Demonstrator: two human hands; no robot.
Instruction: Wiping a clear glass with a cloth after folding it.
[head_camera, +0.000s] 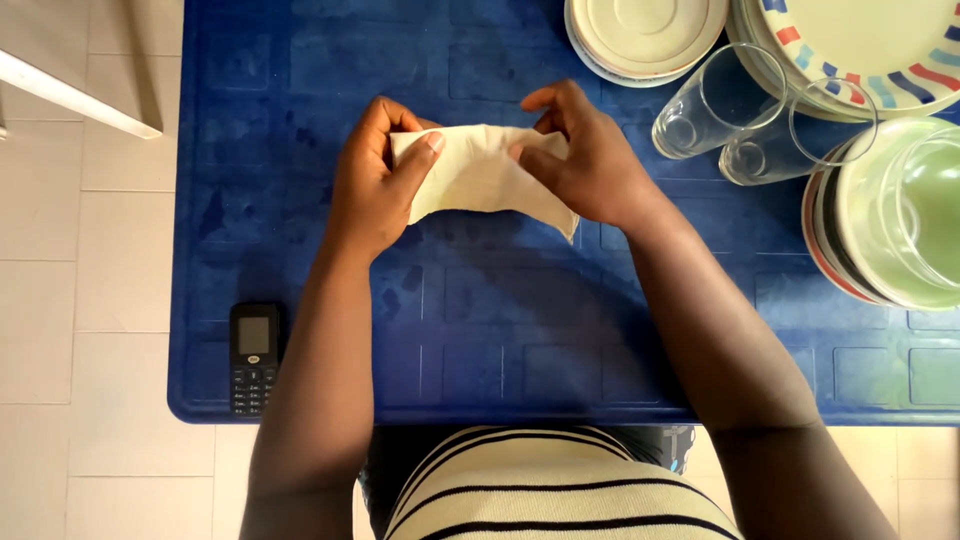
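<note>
Just one head-worn view, looking straight down, pretty close over the blue table (300, 300); wearer's torso at 6 o'clock.

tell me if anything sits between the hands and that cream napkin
Nothing visible does. The left hand and the right hand both already pinch the cream napkin at its two ends, above the blue table. The glasses lie off to the right, apart from it.
</note>
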